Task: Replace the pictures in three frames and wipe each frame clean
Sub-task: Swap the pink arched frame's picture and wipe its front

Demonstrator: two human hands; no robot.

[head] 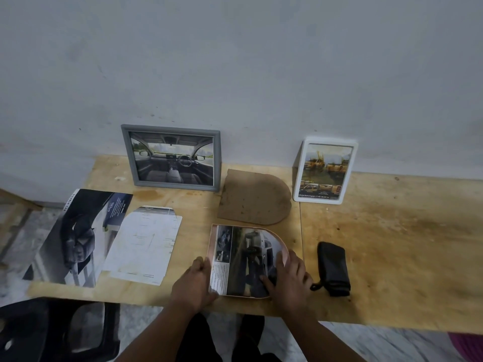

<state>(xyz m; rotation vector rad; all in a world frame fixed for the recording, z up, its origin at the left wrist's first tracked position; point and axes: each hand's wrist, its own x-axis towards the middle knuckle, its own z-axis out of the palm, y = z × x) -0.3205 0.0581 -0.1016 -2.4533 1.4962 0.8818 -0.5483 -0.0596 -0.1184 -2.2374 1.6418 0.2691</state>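
being fitted into the arched frame is a picture, gripped by the left hand and pressed by the flat right hand; the gray frame and white frame are standing filled, while the backing board is lying apart.

Fine print on the arched picture too blurred to read. Lower right part of that picture hidden under the right hand; lower left corner covered by the left hand. Text along the foot of the white frame too small to make out. Print on the pale sheet likewise illegible. Dark chair cut off by the bottom-left edge. Purple patch cropped at the lower right corner, identity unclear.
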